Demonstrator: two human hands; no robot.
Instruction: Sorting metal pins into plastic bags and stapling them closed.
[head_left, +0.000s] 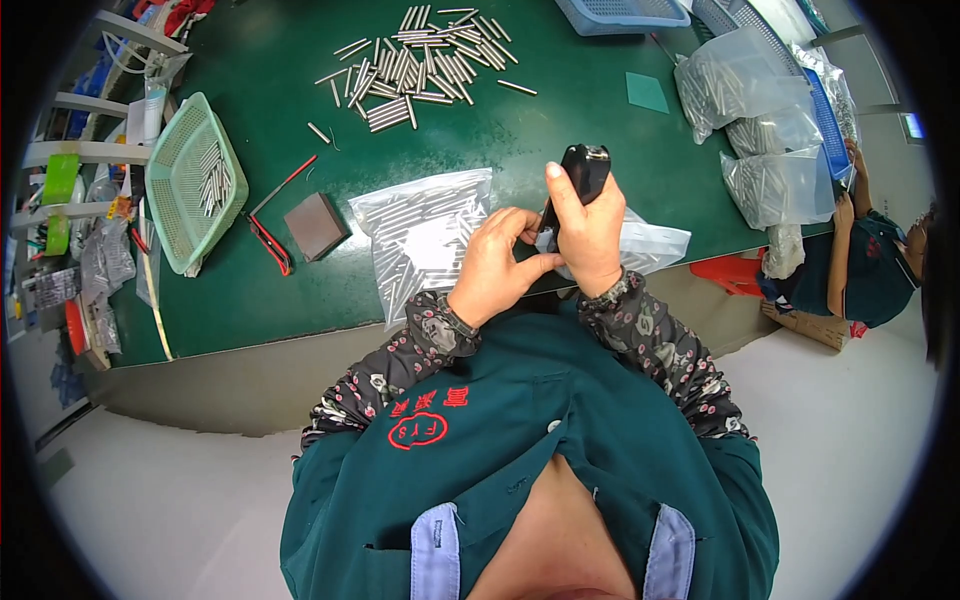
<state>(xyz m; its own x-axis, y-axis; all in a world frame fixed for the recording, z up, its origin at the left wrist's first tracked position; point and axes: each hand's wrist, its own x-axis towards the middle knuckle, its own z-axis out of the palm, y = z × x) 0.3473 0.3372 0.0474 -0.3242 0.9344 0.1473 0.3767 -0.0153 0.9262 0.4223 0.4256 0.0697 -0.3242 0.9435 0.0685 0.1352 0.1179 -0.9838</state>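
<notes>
**Stapler at the bag's edge, in the right hand**

I see the right hand wrapped round a black stapler, its long axis running away from the body, leaning right. A translucent plastic bag meets its lower end and shows beyond that hand. The left hand's thumb and forefinger sit near there; whether they pinch, I can't tell. The right hand blocks my view. A rod-filled bag lies leftward.

Rod pile behind bag; basket left; pouches right, seemingly overlapping.
</notes>
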